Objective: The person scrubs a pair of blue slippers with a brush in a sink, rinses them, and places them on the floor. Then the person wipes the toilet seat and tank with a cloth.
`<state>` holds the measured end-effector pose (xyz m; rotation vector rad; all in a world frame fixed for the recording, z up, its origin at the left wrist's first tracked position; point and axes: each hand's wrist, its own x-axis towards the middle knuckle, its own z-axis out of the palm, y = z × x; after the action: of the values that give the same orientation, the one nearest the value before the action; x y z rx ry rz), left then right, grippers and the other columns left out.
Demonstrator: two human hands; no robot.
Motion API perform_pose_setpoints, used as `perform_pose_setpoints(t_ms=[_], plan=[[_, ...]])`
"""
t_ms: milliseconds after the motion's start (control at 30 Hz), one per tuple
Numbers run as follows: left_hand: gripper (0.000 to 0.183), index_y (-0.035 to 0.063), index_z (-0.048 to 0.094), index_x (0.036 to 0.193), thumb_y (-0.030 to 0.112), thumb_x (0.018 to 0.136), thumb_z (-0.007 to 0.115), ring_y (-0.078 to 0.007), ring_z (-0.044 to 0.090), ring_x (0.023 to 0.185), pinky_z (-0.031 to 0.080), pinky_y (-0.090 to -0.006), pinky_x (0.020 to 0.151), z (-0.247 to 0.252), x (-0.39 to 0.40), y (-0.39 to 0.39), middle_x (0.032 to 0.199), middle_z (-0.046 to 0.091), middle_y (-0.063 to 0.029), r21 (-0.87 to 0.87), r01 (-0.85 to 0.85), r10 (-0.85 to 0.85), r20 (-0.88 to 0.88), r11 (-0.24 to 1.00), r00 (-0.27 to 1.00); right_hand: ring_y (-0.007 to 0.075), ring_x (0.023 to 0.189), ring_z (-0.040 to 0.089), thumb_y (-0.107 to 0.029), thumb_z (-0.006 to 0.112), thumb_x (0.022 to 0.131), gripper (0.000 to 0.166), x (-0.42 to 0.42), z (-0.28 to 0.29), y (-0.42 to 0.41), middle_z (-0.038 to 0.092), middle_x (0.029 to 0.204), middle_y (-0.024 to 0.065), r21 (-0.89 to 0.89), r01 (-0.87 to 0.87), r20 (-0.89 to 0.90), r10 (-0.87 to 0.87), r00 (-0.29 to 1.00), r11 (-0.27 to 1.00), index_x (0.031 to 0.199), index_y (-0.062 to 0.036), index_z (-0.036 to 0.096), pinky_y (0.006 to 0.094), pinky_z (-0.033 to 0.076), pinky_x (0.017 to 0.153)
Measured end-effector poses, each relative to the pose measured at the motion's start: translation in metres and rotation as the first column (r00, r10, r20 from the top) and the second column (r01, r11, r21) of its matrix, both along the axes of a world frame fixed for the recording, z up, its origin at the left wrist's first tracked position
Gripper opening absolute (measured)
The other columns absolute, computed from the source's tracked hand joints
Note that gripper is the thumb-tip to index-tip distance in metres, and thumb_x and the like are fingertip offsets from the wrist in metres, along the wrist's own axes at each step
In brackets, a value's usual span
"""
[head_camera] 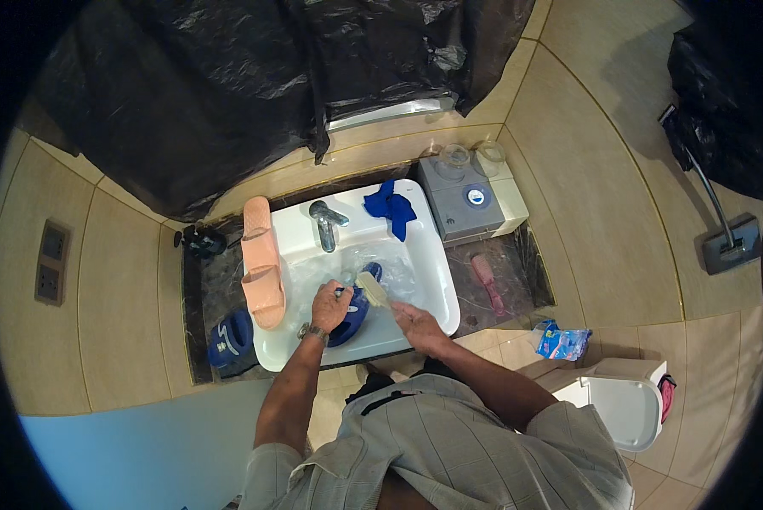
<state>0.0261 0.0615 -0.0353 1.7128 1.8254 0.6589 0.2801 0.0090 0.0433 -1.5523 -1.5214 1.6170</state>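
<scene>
Over the white washbasin [446,299], my left hand [331,308] grips a blue slipper [354,317] that lies tilted at the water. My right hand [417,325] holds a pale scrubbing brush [373,290] by its handle, its head against or just above the slipper. Cloudy water fills the bowl below the chrome faucet [324,225]. A pair of peach slippers [264,289], end to end, rests along the basin's left rim. On the back right corner of the basin lies a crumpled blue cloth [392,208]. Another blue slipper [230,339] is on the counter at the left.
Grey and cream boxes [463,210] with glass jars on top stand right of the basin. A pink hairbrush [487,284] lies on the dark marble counter [458,255]. Black plastic sheeting [228,83] hangs behind. A toilet [623,408] and a blue plastic packet [563,342] are at lower right.
</scene>
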Motion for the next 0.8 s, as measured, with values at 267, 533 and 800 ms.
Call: perform_pose_setpoints(t_ms=[267, 533, 800], plan=[[0.035, 0.0005, 0.06, 0.092, 0.035, 0.087, 0.065, -0.0285, 0.06, 0.071, 0.049, -0.0392, 0.068, 0.03, 0.015, 0.006, 0.076, 0.063, -0.0188, -0.273, -0.003, 0.087, 0.296, 0.962, 0.951, 0.0336, 0.11, 0.06, -0.031, 0.043, 0.099, 0.044, -0.018, -0.014, 0.002, 0.063, 0.117, 0.0209, 0.169, 0.034, 0.075, -0.047, 0.996, 0.985, 0.133, -0.0056, 0.052, 0.0388, 0.046, 0.094], [0.03, 0.0011, 0.06, 0.089, 0.031, 0.087, 0.063, -0.032, 0.062, 0.074, 0.049, -0.0417, 0.07, -0.016, 0.01, 0.001, 0.079, 0.064, -0.0194, -0.08, -0.118, 0.134, 0.251, 0.99, 0.959, 0.0245, 0.11, 0.06, -0.029, 0.046, 0.099, 0.042, -0.013, 0.0, -0.002, 0.063, 0.12, 0.0185, 0.098, 0.03, 0.033, -0.034, 0.999, 0.995, 0.131, -0.0044, 0.054, 0.0319, 0.045, 0.095], [0.034, 0.0011, 0.058, 0.087, 0.035, 0.089, 0.06, -0.0395, 0.06, 0.078, 0.048, -0.0454, 0.073, 0.022, 0.023, -0.001, 0.081, 0.063, -0.0214, -0.154, -0.059, 0.097, 0.253, 0.986, 0.963, 0.0289, 0.115, 0.059, -0.031, 0.047, 0.099, 0.043, -0.011, -0.002, -0.001, 0.061, 0.123, 0.0193, 0.126, 0.005, 0.118, -0.02, 0.993, 0.992, 0.134, -0.0068, 0.052, 0.0345, 0.044, 0.097]])
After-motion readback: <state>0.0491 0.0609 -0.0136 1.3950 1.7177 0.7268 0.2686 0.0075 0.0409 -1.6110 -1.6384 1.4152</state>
